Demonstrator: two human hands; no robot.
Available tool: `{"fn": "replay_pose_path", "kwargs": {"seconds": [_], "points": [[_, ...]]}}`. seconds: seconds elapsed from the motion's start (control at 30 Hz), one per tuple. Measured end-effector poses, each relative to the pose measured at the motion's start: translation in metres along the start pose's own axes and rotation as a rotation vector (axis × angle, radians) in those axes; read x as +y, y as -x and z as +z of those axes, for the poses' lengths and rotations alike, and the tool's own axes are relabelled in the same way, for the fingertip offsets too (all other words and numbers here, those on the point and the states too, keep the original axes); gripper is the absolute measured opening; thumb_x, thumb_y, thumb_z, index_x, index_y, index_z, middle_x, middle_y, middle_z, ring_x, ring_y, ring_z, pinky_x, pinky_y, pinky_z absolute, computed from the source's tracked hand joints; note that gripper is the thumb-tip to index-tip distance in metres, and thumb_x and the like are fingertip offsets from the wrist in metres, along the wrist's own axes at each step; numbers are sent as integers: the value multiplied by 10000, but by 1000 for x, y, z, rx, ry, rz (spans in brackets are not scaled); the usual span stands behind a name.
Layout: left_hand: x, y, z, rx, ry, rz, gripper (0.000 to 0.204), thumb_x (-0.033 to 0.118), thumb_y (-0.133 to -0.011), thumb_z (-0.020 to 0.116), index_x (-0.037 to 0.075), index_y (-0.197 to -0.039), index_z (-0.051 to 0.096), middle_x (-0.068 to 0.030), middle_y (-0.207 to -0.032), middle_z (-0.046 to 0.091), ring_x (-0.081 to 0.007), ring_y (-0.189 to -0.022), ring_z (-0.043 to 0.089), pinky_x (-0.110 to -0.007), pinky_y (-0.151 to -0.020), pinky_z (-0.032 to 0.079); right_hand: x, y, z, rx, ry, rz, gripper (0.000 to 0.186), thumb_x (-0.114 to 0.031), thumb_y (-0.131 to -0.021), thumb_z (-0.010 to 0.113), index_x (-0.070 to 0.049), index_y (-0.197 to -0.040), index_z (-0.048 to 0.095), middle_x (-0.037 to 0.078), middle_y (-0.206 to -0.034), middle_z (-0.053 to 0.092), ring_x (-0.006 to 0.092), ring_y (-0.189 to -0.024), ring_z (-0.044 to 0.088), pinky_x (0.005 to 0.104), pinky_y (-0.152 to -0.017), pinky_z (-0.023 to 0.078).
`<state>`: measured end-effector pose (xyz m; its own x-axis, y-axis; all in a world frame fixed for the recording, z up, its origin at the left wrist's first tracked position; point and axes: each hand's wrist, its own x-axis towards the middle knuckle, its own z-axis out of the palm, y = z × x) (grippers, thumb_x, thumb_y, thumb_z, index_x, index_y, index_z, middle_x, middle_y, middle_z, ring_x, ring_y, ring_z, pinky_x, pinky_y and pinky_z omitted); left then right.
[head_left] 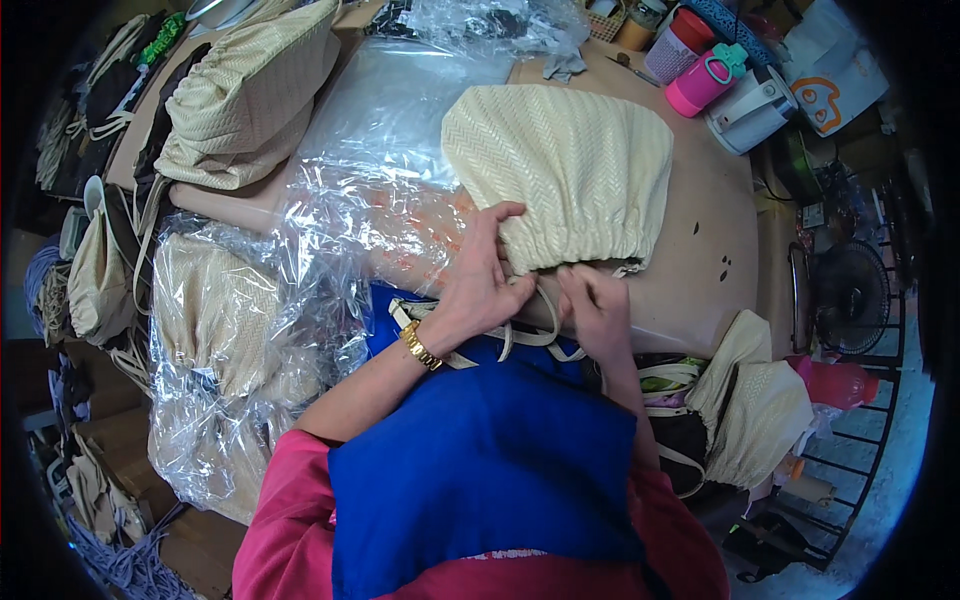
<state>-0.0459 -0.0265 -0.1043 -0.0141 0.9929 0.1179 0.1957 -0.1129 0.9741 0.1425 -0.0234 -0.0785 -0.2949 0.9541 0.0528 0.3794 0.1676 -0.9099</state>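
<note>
A cream woven bag (565, 160) with a herringbone pattern lies on the table, its gathered opening turned toward me. My left hand (485, 275), with a gold watch on the wrist, grips the left end of that opening. Its index finger lies along the outside of the bag and its thumb is by the rim; the other fingertips are hidden. My right hand (595, 305) is closed in a pinch at the middle of the gathered edge. Thin cream straps (535, 335) hang from the opening between my hands and over my blue apron (480, 450).
Clear plastic sleeves (390, 110) cover the table's left and back. Bagged woven pieces (215, 320) lie at left, another cream bag (250, 100) behind them. A pink bottle (700, 85) and white appliance (750, 110) stand back right. More cream bags (755, 420) and a fan (850, 295) are at right.
</note>
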Motion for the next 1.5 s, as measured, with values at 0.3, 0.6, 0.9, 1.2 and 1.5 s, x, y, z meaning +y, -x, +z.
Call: {"fn": "replay_pose_path", "kwargs": {"seconds": [0.3,0.6,0.9,1.2,1.5], "points": [[-9,-4,5,4,134,-18,771,112,-754,806,38,-1394,382,-98,-1133,546,-155,-997,571,-302,-820,495,40,-4,-37,685,503,5,215,-114,-857,760,20,-939,613,78,-826,668,148,-757,622,280,-700,486],[64,-29,-11,23,-933,665,723,237,-718,822,172,-1382,545,-138,-1334,547,-345,-1224,548,-514,-1079,339,28,-13,-41,364,143,10,258,-29,-859,700,48,-1102,662,139,-911,708,132,-853,647,298,-800,505],[8,-122,14,-446,-680,468,384,463,-921,630,110,-1055,705,-103,-910,707,-296,-911,667,-443,-880,445,50,-34,-57,71,-157,164,214,-164,-961,637,43,-979,683,56,-803,681,94,-715,606,285,-691,499],[-1,-130,19,-422,-671,419,380,459,-905,641,96,-1001,705,-127,-928,699,-345,-890,670,-459,-806,481,53,-34,-51,97,-164,170,353,-307,-1012,595,3,-852,648,0,-727,610,71,-683,574,262,-647,489],[22,-75,31,-275,-312,678,151,3,-774,743,24,-923,731,-101,-896,655,-264,-796,676,-347,-738,563,66,-40,-55,107,-138,213,339,-310,-997,613,-14,-834,642,-12,-691,586,63,-629,510,253,-577,411]]}}
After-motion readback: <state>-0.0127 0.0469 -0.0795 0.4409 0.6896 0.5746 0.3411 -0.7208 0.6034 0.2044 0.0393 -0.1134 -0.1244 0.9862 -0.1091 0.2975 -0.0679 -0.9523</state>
